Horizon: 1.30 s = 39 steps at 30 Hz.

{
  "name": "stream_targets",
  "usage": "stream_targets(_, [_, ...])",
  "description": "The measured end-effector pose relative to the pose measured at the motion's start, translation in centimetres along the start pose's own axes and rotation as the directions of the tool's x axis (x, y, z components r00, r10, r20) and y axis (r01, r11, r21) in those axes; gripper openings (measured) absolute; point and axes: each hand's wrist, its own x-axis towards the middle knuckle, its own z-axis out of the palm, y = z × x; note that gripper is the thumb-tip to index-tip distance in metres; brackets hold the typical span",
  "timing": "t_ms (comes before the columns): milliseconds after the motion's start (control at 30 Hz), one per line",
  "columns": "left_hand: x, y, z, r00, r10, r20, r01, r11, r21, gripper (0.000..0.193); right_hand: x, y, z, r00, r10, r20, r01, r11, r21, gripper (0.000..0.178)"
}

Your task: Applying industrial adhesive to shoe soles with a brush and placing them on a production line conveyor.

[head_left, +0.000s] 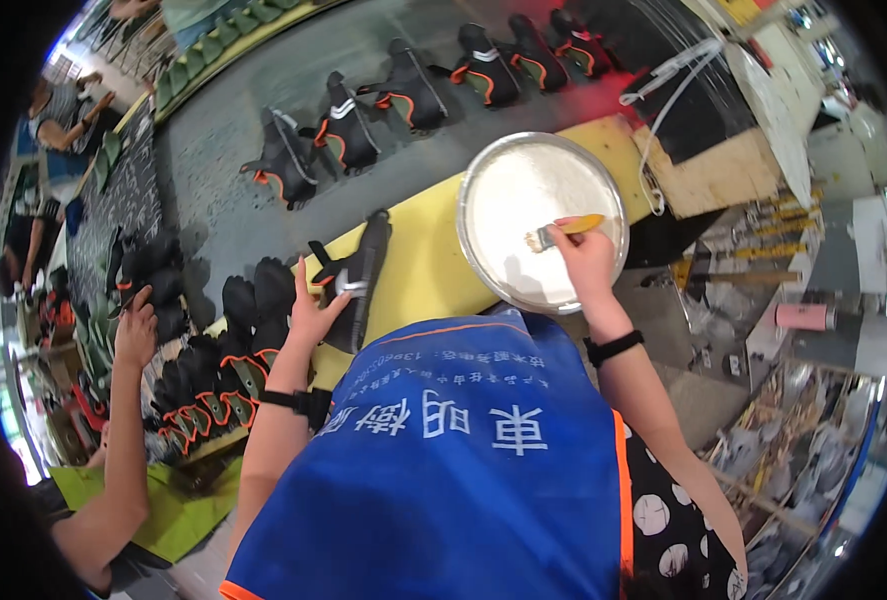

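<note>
In my right hand [587, 262] is a brush [575, 226] with a yellow handle, pinched near its ferrule. Its pale bristles are over the white liquid [513, 200] in a round metal basin [468, 245]; whether they touch it is hard to tell. My left hand [311, 318] is beside a black shoe [363, 270] with a grey underside and a pale stripe, lying on the yellow board at the bench edge. The thumb and index finger are spread apart, and the thumb appears to rest against the shoe.
Several black shoes with orange trim [408, 85] stand in a row on the grey conveyor belt [233, 230]. More shoes [243, 370] crowd the left end. A co-worker's hand [135, 330] reaches in there. A white cord [648, 150] hangs right of the basin.
</note>
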Motion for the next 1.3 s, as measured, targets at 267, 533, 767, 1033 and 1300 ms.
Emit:
stream_targets(267, [1.2,1.6,3.9,0.999,0.048,0.014,-0.050,0.967,0.249,0.122,-0.7,1.1,2.7,0.998,-0.027,-0.062,0.003,0.933,-0.359,0.019])
stream_targets(533, [-0.3,6.7,-1.3,0.823,0.014,0.568,0.472,0.541,-0.696,0.071,-0.7,-3.4,-0.8,0.947,-0.164,-0.276,0.201,0.974,0.109,0.019])
stream_targets(767, [-2.1,17.0,-2.1,0.711,0.243,0.660,0.362,0.678,-0.640,0.082,0.9,-0.1,0.3,0.972,-0.089,-0.218,0.079,0.995,-0.056,0.019])
stream_targets(1033, [-1.0,22.6,-1.1,0.571,0.092,0.816,0.330,0.885,-0.330,0.076,-0.4,-7.7,-3.8,0.888,-0.444,-0.116,0.456,0.882,0.117,0.014])
stream_targets(1300, [-0.3,24.1,-0.5,0.532,0.054,0.845,0.280,0.931,-0.236,0.080,-1.5,-10.9,-2.9,0.718,-0.691,0.083,0.684,0.722,0.100,0.009])
